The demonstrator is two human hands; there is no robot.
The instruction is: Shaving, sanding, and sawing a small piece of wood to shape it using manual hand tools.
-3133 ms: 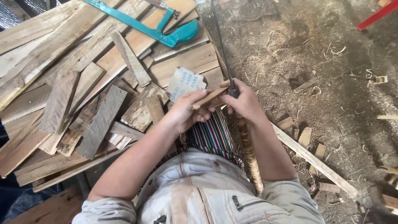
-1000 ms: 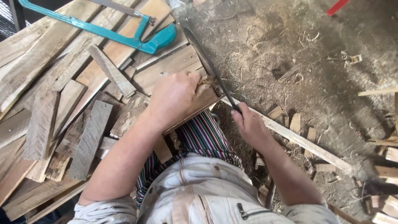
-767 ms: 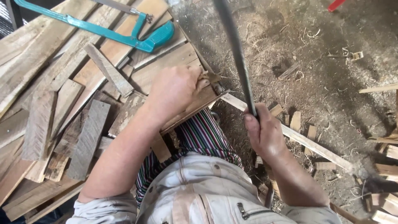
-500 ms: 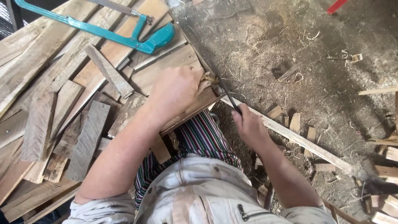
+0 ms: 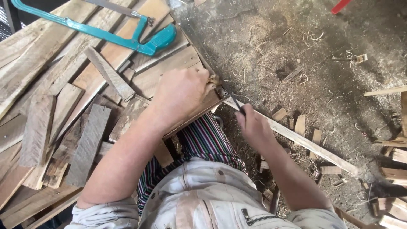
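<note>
My left hand is clamped over the top end of a short wooden board that stands tilted in front of my knees. My right hand is closed on the handle of a long dark blade. The blade runs up and to the left, its edge meeting the board end beside my left fingers. A long thin wooden strip lies on the ground under my right hand and stretches off to the right.
A heap of rough planks fills the left side, with a teal hacksaw lying on top. Short offcuts and shavings dot the dirt floor at right. A red object shows at the top right edge.
My right hand swung the blade up high, then brought it down onto the board end, where it now sits low. My left hand has stayed on the board.
</note>
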